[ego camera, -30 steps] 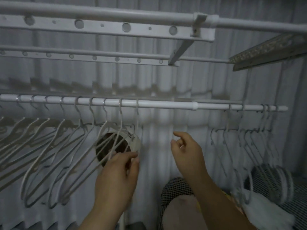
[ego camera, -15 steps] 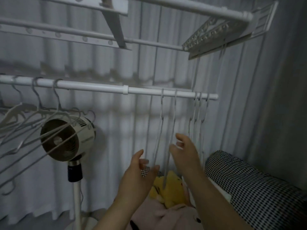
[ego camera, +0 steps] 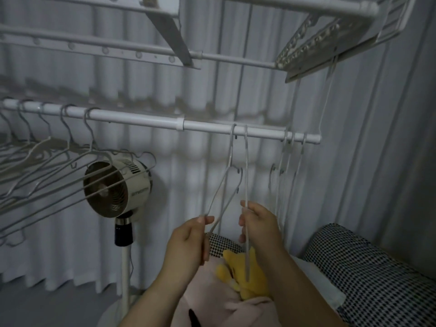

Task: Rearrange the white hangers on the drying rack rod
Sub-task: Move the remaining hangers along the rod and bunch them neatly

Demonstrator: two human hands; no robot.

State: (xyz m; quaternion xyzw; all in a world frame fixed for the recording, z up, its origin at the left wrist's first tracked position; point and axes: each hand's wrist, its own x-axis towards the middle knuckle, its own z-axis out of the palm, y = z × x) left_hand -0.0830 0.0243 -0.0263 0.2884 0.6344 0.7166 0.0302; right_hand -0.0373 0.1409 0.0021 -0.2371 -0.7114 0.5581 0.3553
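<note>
White rod (ego camera: 141, 119): left hanger cluster (ego camera: 88, 128), middle hanger pair (ego camera: 246, 173), right-end hanger trio (ego camera: 286, 147) hooked over it.

The white rod (ego camera: 141, 120) crosses mid-frame, carrying tilted white hangers (ego camera: 59, 161) bunched at left, two centre hangers (ego camera: 246, 175) hanging down, and three end hangers (ego camera: 291, 152) at right.
</note>
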